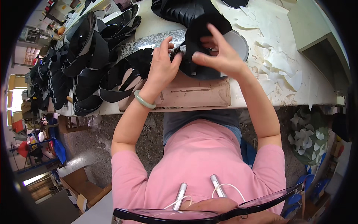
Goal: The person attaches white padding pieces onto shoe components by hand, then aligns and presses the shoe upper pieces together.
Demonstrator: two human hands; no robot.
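A black shoe upper (194, 41) stands at the middle of the bench, over a grey metal disc (237, 44). My right hand (222, 54) is over its right side, thumb and fingers spread apart and curved. On the other side my left hand (163, 64), with a pale green bangle (144, 100) at the wrist, has its fingers raised and apart. The left thumb tip meets the dark edge of the upper. Whether either hand grips the material is partly hidden. Another black upper (123, 80) lies left of my left wrist.
Black uppers (87, 52) are piled along the bench's left side. More black pieces (179, 11) lie at the back. Pale thin scraps (276, 67) cover the right side, beside a grey-green box (317, 30). A bag of scraps (307, 136) stands below, right of me.
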